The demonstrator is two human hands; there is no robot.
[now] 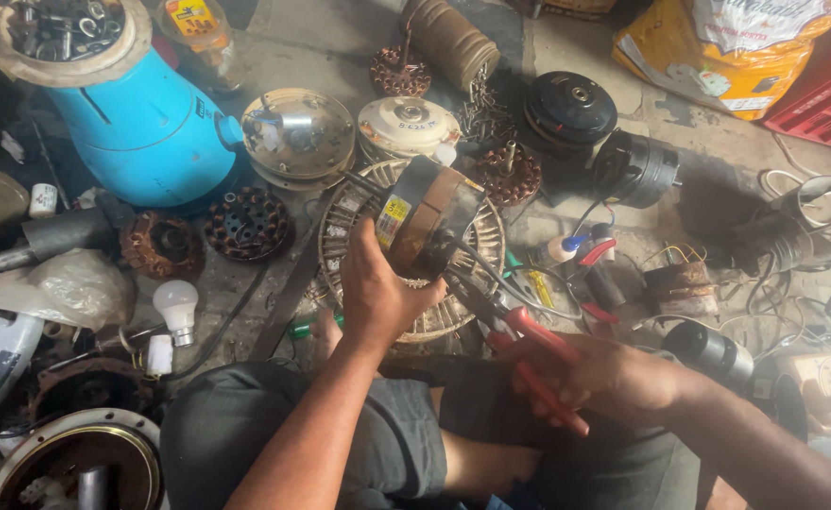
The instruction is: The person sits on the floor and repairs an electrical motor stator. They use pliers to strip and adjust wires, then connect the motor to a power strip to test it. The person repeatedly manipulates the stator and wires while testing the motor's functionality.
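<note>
A: Room around my left grip?

B: Tight. The ribbed motor housing sits under it, two round fan motors just beyond, and the blue drum blocks the far left.

A: My right grip?

B: Loose wires and the black motor crowd that side. Bare floor shows between the bulb and the housing, crossed by a dark strap.

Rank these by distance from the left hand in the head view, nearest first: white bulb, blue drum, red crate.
1. White bulb: on the floor just left of the left hand, which grips a small motor.
2. Blue drum: farther, up and to the left.
3. Red crate: farthest, at the upper right corner.
</note>
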